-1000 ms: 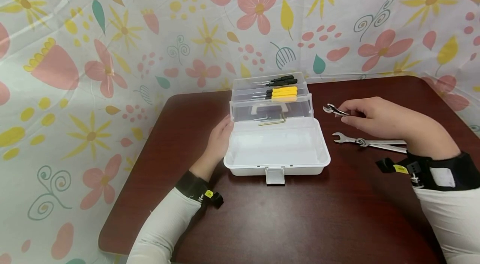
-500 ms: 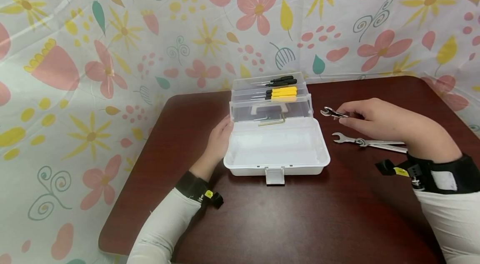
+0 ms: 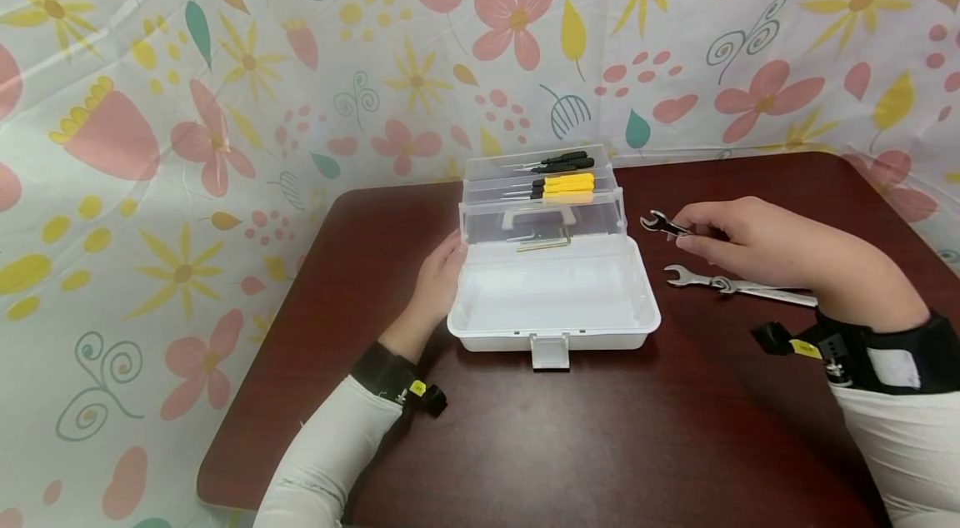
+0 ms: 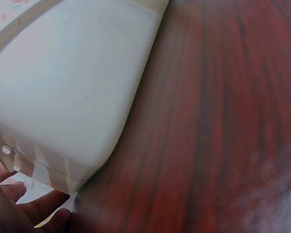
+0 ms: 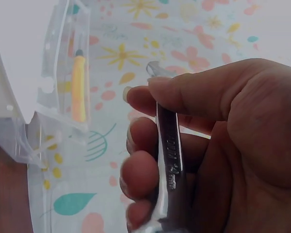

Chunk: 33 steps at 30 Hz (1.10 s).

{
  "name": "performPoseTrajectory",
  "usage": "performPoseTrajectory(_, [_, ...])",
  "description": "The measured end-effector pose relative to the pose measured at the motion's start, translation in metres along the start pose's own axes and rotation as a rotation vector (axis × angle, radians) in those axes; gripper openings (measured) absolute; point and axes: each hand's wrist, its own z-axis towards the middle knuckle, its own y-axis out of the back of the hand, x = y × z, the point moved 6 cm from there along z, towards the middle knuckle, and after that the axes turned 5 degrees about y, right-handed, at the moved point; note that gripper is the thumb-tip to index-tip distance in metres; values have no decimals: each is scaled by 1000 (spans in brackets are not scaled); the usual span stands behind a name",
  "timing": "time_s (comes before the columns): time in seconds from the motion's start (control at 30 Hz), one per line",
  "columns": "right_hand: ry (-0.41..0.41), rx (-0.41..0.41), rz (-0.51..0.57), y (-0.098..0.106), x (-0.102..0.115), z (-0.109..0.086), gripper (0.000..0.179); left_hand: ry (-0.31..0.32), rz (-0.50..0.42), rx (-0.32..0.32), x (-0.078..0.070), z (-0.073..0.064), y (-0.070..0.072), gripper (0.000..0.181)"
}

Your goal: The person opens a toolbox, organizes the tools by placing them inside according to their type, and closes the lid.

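In the head view my right hand (image 3: 738, 236) pinches a shiny wrench (image 3: 660, 222) above the table, its open-ended head pointing left. The right wrist view shows thumb and fingers round the engraved wrench shank (image 5: 170, 150). Below that hand, more silver wrenches (image 3: 693, 278) lie overlapping on the table, their right ends hidden behind the wrist. To the left stands a white toolbox (image 3: 555, 340) with its lid folded back. My left hand (image 3: 441, 274) touches the box's rear left side, fingers (image 4: 41, 206) at its back corner in the left wrist view.
Clear trays (image 3: 487, 191) at the back of the toolbox hold yellow-handled screwdrivers (image 3: 566, 185) and black-handled screwdrivers (image 3: 566, 163). A brass-coloured hex key (image 3: 543, 245) lies behind the white base. The front latch (image 3: 551, 351) hangs down. A flowered cloth (image 3: 405, 112) rises behind the dark table (image 3: 337, 253).
My right hand and the wrench have shifted slightly left, while the right wrist has dropped a little. My left hand and the toolbox have stayed put.
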Motion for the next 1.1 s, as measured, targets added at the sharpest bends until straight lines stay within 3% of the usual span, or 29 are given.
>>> performPoseTrajectory(0.13, [30,-34,20,2,9,-1,12,-1,0,-1,1,0,0,56])
performPoseTrajectory(0.47, [294,-210,43,14,44,-4,32,-15,-22,3,2,1,1,55])
performPoseTrajectory(0.67, [422,-274,95,16,60,-2,25,-14,-16,9,2,1,1,55])
performPoseTrajectory(0.83, [496,-316,132,16,72,5,38,-8,0,6,2,1,2,56])
performPoseTrajectory(1.1, [603,-326,245,17,91,30,36,13,-16,2,2,1,-1,54])
